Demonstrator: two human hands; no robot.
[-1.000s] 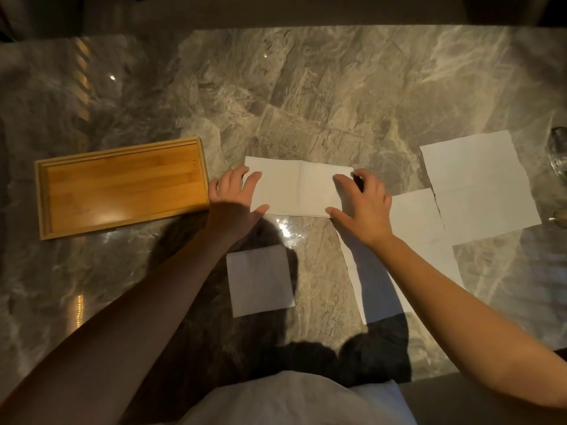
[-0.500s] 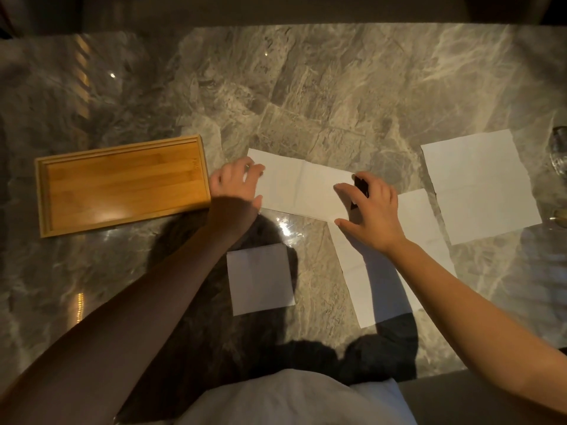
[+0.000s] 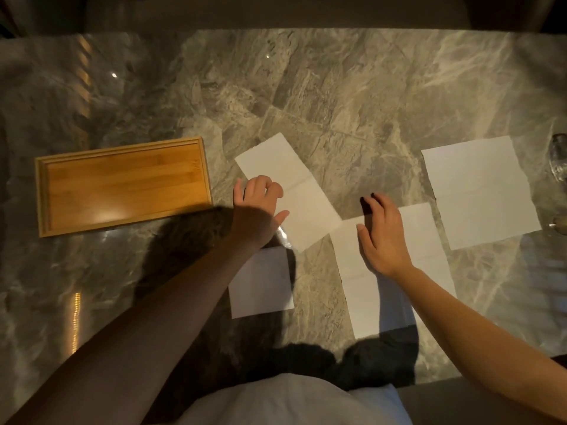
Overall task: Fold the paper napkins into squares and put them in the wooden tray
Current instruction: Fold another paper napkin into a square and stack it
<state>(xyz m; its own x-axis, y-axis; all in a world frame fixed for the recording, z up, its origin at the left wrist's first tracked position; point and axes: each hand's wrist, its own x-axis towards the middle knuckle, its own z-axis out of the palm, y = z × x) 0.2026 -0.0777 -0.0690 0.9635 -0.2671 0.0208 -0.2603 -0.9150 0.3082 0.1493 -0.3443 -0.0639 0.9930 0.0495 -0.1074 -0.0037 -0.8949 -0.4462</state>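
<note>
A half-folded white napkin (image 3: 302, 197) lies slantwise on the marble table, right of the empty wooden tray (image 3: 121, 148). My left hand (image 3: 257, 204) rests on the strip's left edge, fingertips and thumb touching the paper. My right hand (image 3: 382, 237) hovers open, off that strip, above an unfolded napkin (image 3: 429, 240) that runs toward me. A napkin folded into a small square (image 3: 262, 286) lies on the table near my body, partly in my left arm's shadow. Another unfolded napkin (image 3: 478, 191) lies flat at the right.
A glass object (image 3: 560, 164) stands at the far right edge of the table, close to the right napkin. My arms throw dark shadows over the near table edge. Bare marble stretches beyond the napkins and tray.
The half-folded napkin has turned from level to slanting, its right end swinging toward me. My right hand let go of its right end and drew back over the unfolded napkin.
</note>
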